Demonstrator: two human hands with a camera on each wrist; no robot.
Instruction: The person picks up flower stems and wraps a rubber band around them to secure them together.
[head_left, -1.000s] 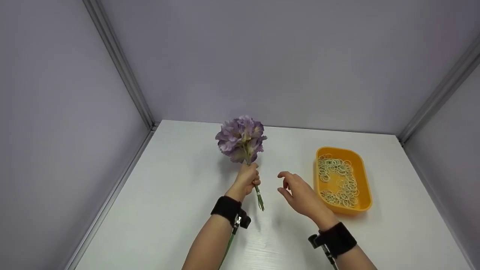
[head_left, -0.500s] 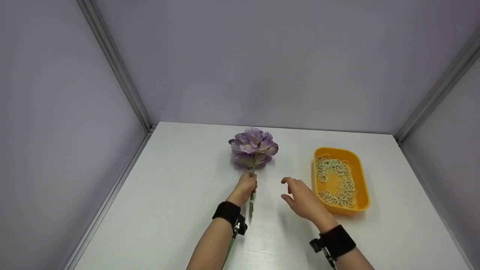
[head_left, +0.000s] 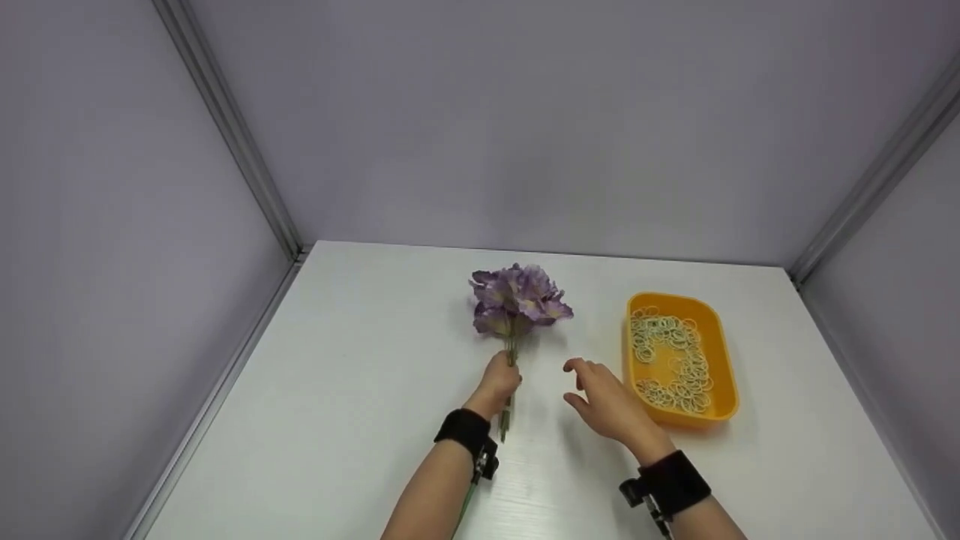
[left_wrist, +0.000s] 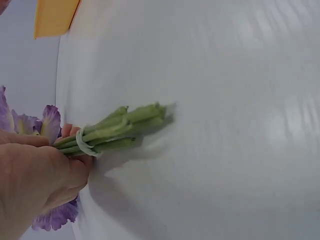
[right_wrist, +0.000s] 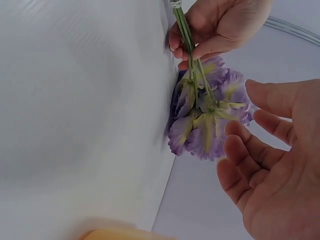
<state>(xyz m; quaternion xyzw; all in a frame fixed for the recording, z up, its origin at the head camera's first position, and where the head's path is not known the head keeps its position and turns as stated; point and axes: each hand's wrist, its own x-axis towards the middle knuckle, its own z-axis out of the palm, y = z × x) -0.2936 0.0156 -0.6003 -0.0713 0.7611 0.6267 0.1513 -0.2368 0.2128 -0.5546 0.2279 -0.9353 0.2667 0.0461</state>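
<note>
My left hand (head_left: pixel 498 381) grips a bunch of purple artificial flowers (head_left: pixel 519 298) by its green stems, low over the white table. In the left wrist view a pale rubber band (left_wrist: pixel 86 143) circles the stems (left_wrist: pixel 122 125) just past the fingers, near their cut ends. The petals (right_wrist: pixel 205 132) spread out on the far side of that hand in the right wrist view. My right hand (head_left: pixel 609 401) hovers between the bouquet and the yellow tray, holding nothing. Its fingers (right_wrist: pixel 245 162) are loosely bent, with the thumb apart from them.
A yellow tray (head_left: pixel 726 375) stands to the right, with many pale rubber bands (head_left: pixel 694 375) lying in it. The white table (head_left: pixel 360 360) ends at a grey back wall (head_left: pixel 525 127), with side walls left and right.
My left hand has brought the bouquet lower and slightly to the right, nearer the table, turning it as it goes. The right hand has dropped slightly and stays beside the tray.
</note>
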